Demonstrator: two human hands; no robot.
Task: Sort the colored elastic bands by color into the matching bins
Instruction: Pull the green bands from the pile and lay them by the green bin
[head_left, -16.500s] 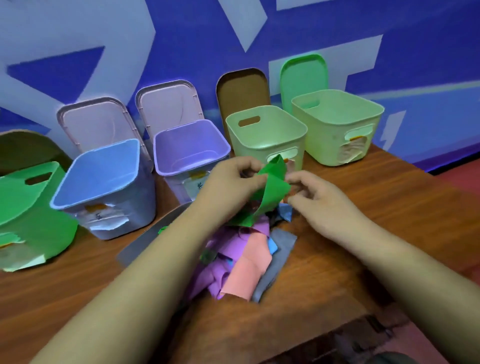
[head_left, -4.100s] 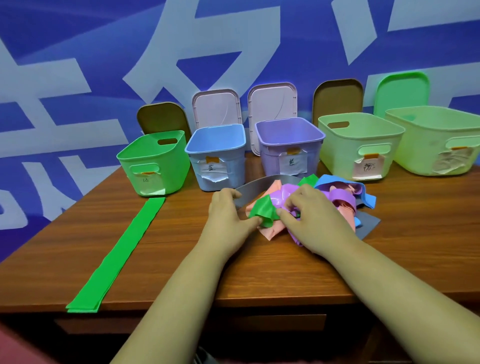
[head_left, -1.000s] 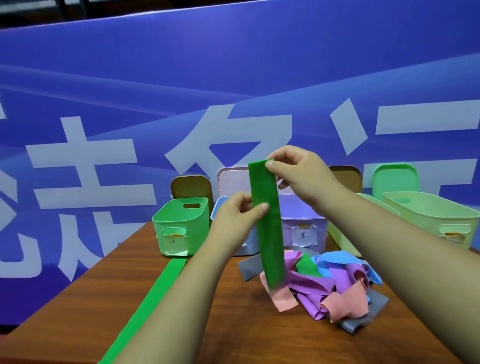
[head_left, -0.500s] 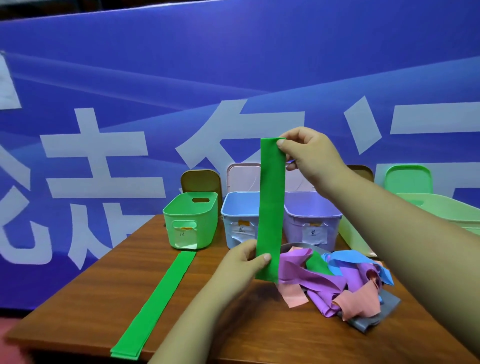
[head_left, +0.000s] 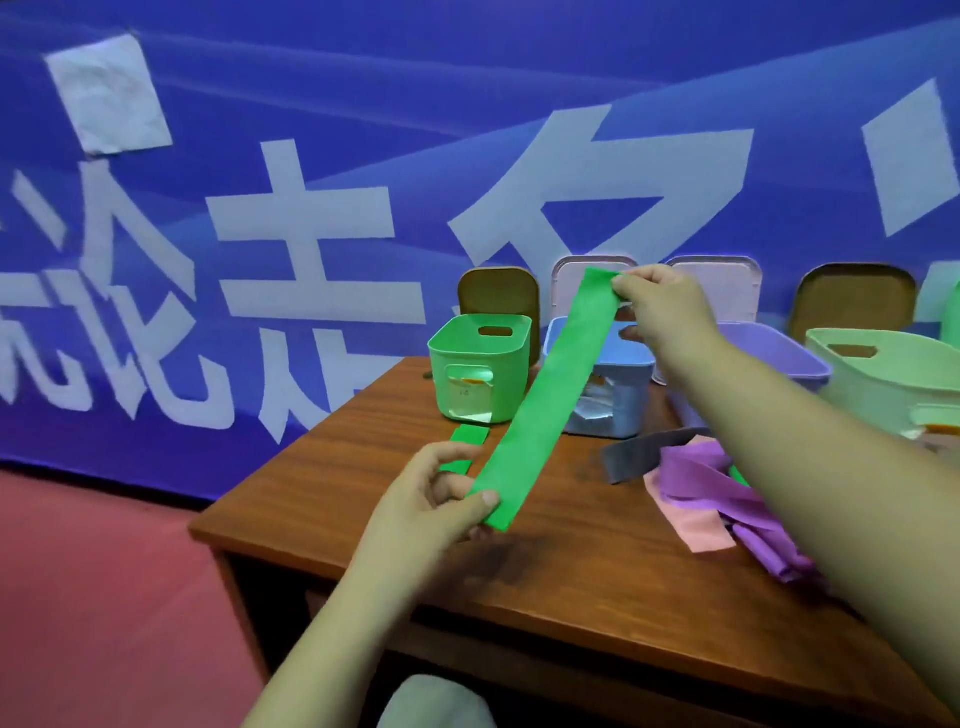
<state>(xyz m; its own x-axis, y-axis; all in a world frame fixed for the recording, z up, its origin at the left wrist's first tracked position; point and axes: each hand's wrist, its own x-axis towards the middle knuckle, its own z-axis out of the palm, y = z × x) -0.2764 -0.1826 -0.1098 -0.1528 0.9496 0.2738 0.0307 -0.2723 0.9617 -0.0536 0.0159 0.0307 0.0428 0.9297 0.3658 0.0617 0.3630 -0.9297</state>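
I hold the green band (head_left: 545, 395) slanted between both hands above the tabletop (head_left: 597, 571).
My left hand (head_left: 436, 506) pinches the band's lower end, thumb on top and fingers (head_left: 457, 486) curled beneath, low over the tabletop. A second green strip (head_left: 467, 435) lies flat behind it, before the green bin (head_left: 511, 358). The held band rises straight to the right, crossing in front of the blue bin (head_left: 623, 395). My right hand (head_left: 662, 306) pinches its upper end above that bin. The pile of bands (head_left: 711, 488) lies at the right.
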